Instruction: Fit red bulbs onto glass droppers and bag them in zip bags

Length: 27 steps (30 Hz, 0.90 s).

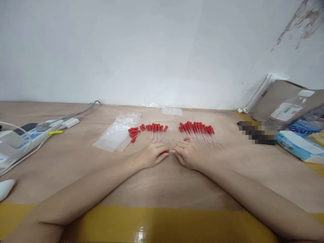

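My left hand [154, 154] and my right hand [186, 153] meet at the middle of the wooden table [162, 182], fingers curled. Between them they pinch one glass dropper with a red bulb [167, 152]; the red bulb shows at the left fingertips, the glass end at the right. Just beyond the left hand lies a row of red-bulbed droppers [155, 130]. A second, denser row of droppers [198, 131] lies beyond the right hand. Several loose red bulbs [133, 132] sit left of the first row.
A stack of clear zip bags [115, 135] lies at the left, another bag [172, 110] by the wall. A power strip with cables [37, 131] is far left. A water bottle [288, 111], cardboard and a blue pack [298, 143] crowd the right. Yellow tape [162, 222] edges the front.
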Tool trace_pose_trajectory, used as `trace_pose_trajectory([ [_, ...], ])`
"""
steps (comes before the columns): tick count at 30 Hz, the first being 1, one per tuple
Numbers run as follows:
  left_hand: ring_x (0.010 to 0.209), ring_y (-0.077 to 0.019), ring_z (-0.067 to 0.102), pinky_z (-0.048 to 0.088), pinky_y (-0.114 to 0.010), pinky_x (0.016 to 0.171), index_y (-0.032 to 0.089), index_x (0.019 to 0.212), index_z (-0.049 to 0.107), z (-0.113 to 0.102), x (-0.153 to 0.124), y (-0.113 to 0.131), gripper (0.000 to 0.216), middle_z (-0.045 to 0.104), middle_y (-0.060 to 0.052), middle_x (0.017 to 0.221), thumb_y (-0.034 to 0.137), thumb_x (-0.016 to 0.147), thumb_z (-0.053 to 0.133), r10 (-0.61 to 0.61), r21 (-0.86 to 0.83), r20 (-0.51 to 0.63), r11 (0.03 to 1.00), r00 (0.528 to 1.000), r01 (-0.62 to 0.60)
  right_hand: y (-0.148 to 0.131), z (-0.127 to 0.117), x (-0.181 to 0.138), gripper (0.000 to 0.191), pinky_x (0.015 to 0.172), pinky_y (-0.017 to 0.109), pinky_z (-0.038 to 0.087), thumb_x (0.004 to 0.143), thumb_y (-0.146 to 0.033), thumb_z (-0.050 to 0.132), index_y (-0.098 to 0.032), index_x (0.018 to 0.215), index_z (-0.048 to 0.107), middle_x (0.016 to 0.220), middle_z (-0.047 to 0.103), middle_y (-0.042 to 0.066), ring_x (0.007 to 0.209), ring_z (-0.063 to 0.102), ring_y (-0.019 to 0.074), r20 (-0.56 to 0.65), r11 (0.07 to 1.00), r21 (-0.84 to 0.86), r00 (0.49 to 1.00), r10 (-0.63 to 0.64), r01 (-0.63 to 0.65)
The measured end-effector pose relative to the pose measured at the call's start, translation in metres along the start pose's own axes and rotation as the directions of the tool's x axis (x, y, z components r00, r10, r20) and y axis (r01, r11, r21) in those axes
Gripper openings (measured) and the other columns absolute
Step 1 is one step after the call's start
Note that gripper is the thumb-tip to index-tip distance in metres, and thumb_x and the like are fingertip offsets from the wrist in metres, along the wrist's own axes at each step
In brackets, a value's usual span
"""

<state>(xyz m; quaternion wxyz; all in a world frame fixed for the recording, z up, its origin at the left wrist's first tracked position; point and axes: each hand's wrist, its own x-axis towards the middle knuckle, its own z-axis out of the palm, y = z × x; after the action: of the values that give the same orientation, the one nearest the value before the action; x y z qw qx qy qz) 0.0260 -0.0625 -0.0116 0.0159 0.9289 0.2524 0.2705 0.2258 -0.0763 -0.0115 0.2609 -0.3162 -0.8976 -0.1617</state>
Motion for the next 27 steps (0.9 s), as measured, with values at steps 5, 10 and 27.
trace_pose_trajectory([
  [5,0.083,-0.0174,0.056,0.041,-0.032,0.08,0.017,0.098,0.056,-0.001,-0.001,0.0,0.02,0.062,-0.006,0.088,0.028,0.086,0.045,-0.057,-0.001,-0.04,0.998,0.998,0.057,0.001,-0.013,0.006,0.029,0.075,0.034,0.025,0.088,-0.029,0.041,-0.017,0.073,0.061,0.072,0.061,0.005,0.073,0.048,0.0155,0.07,0.999,-0.029,0.997,0.033,-0.031],
  [10,0.099,-0.0205,0.051,0.042,-0.033,0.085,0.018,0.12,0.042,-0.006,-0.005,-0.002,0.043,0.053,-0.009,0.111,0.032,0.08,0.053,-0.216,-0.035,-0.104,0.976,0.971,0.214,0.032,-0.031,0.0,0.026,0.068,0.03,0.03,0.085,-0.032,0.044,-0.019,0.075,0.065,0.079,0.064,0.005,0.075,0.054,0.0165,0.052,0.916,-0.033,0.915,0.4,-0.399],
  [27,0.087,-0.0185,0.053,0.044,-0.032,0.078,0.02,0.105,0.053,-0.007,-0.004,-0.002,0.026,0.054,-0.007,0.102,0.027,0.081,0.05,-0.235,-0.046,-0.01,0.971,0.972,0.235,0.103,-0.024,-0.026,0.026,0.071,0.034,0.035,0.076,-0.034,0.047,-0.015,0.076,0.066,0.078,0.066,0.012,0.079,0.06,0.024,0.008,0.423,-0.209,0.431,0.902,-0.882],
])
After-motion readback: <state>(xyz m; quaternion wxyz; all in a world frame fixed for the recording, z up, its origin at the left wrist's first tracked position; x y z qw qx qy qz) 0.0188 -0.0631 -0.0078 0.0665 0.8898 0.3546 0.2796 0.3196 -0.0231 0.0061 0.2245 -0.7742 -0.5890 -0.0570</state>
